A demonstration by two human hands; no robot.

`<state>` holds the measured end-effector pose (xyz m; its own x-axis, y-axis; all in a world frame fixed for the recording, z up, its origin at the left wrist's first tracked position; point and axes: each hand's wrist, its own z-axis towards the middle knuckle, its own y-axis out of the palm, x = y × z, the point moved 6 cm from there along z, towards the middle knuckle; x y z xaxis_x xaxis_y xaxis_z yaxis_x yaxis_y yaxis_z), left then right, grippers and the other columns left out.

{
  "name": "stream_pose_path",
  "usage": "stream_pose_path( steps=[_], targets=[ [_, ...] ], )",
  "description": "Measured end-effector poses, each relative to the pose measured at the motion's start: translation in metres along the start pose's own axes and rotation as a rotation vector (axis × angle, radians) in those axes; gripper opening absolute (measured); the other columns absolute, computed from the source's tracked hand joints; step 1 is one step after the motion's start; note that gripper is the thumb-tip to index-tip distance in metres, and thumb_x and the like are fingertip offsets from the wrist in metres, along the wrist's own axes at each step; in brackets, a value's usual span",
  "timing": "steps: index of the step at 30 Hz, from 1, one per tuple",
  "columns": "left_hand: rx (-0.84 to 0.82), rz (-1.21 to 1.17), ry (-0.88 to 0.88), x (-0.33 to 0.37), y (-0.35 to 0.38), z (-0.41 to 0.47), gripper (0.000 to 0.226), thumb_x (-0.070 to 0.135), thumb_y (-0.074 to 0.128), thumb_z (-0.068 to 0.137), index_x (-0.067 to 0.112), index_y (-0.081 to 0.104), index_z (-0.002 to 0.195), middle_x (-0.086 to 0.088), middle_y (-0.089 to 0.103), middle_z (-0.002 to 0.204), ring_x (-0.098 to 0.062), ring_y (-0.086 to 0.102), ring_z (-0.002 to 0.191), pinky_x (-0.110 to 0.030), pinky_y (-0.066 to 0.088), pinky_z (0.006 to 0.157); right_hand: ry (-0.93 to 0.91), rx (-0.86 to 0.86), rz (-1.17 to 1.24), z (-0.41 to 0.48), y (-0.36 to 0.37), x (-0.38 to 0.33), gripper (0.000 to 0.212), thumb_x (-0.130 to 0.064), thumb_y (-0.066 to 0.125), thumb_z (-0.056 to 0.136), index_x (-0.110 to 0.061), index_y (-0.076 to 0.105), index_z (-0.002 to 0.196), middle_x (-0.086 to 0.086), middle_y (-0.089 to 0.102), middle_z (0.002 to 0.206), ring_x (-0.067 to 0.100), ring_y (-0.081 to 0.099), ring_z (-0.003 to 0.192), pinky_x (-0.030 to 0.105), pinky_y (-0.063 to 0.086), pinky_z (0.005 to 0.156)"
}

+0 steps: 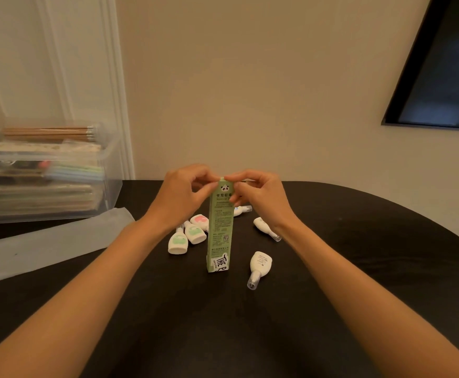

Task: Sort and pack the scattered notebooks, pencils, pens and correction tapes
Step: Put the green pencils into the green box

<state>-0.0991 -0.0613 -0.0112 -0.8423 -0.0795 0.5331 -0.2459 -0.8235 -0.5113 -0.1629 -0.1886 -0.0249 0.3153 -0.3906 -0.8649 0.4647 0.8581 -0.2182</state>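
A black rounded tabletop (359,255) meets a beige wall (250,91). A slim green cardboard box (221,227) stands upright, long axis vertical; left hand (179,197) and right hand (258,197) pinch its top end.

A tall green box (220,227) stands upright on the counter (222,323). Six white correction tapes (260,264) lie scattered round its base; pencils (48,133) and notebooks (37,197) rest stacked in the clear bin (108,186).
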Motion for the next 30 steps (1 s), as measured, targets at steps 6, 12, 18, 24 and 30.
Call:
stream_pose_path(
  steps=[6, 12, 18, 24, 30],
  targets=[
    [-0.091, -0.22, -0.318, -0.028, 0.014, -0.008, 0.063, 0.011, 0.068, 0.081, 0.017, 0.038, 0.135, 0.006, 0.061, 0.102, -0.005, 0.061, 0.094, -0.014, 0.049, 0.074, 0.095, 0.031, 0.062, 0.011, 0.001, 0.008, 0.016, 0.0, 0.06, 0.087, -0.011, 0.052, 0.078, 0.003, 0.061, 0.082, 0.005, 0.052, 0.042, 0.022, 0.05, 0.047],
    [-0.478, -0.31, -0.501, -0.059, 0.044, -0.016, 0.038, 0.031, 0.071, 0.078, 0.032, 0.053, 0.111, 0.011, 0.065, 0.1, 0.0, 0.064, 0.088, -0.01, 0.046, 0.063, 0.245, 0.216, 0.549, 0.037, 0.0, 0.028, 0.01, 0.0, 0.051, 0.092, -0.009, 0.054, 0.087, 0.004, 0.056, 0.075, 0.001, 0.044, 0.041, 0.014, 0.046, 0.048],
    [-0.532, -0.387, -0.613, -0.091, 0.032, 0.008, 0.059, 0.067, 0.051, 0.07, 0.019, 0.06, 0.103, 0.003, 0.063, 0.067, -0.01, 0.058, 0.052, -0.024, 0.048, 0.06, 0.379, 0.254, 0.844, 0.085, 0.013, 0.05, 0.017, -0.01, 0.043, 0.096, -0.006, 0.057, 0.086, 0.005, 0.054, 0.074, 0.005, 0.04, 0.042, 0.018, 0.046, 0.043],
    [-0.514, -0.039, -0.597, -0.131, -0.01, 0.063, 0.05, 0.063, 0.038, 0.085, 0.018, 0.055, 0.094, 0.001, 0.054, 0.072, -0.009, 0.048, 0.057, -0.02, 0.041, 0.052, 0.54, 0.142, 0.345, 0.148, 0.027, 0.048, 0.018, -0.016, 0.052, 0.091, -0.006, 0.058, 0.077, 0.009, 0.058, 0.079, 0.014, 0.052, 0.049, 0.023, 0.051, 0.047],
    [-0.519, 0.134, -0.549, -0.143, -0.071, 0.114, 0.036, 0.049, 0.053, 0.086, 0.015, 0.056, 0.097, 0.003, 0.057, 0.078, -0.011, 0.054, 0.069, -0.022, 0.042, 0.061, 0.675, -0.042, 0.26, 0.2, 0.059, 0.017, 0.008, -0.003, 0.055, 0.089, 0.0, 0.062, 0.088, 0.011, 0.059, 0.084, 0.015, 0.063, 0.064, 0.022, 0.054, 0.052]
  ],
)
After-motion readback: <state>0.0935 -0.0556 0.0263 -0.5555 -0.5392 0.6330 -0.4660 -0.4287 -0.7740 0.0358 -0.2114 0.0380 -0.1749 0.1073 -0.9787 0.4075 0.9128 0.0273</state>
